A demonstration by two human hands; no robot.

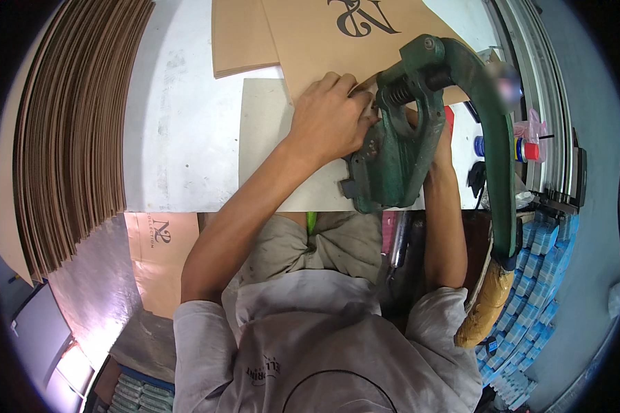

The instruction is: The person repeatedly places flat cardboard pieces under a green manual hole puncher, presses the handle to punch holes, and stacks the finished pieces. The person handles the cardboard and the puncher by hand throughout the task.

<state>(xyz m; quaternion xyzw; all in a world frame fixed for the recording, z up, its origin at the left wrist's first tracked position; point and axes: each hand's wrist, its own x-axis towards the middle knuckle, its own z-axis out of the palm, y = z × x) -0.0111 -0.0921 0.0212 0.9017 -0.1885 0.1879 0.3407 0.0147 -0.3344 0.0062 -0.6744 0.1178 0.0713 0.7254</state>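
Note:
A brown paper bag (pixel 310 48) with a black printed emblem lies on the white table, its near edge beside a green cast-metal hand press (pixel 396 165). My left hand (pixel 331 113) is closed at that edge, fingers curled and thumb side against the press jaw. Behind the press is my right hand (pixel 441 141); the press body hides its fingers, so its grip does not show. The press's long curved lever (pixel 499 172) arches over to the right and ends in a yellow-wrapped grip (pixel 488 303), which neither hand touches.
A tall row of brown paper bags (pixel 76 131) stands at the left. More flat bags (pixel 241 41) lie at the back. A grey board (pixel 262 138) is under my left forearm. Small bottles (pixel 527 150) stand at right; stacked blue packs (pixel 530 296) sit below.

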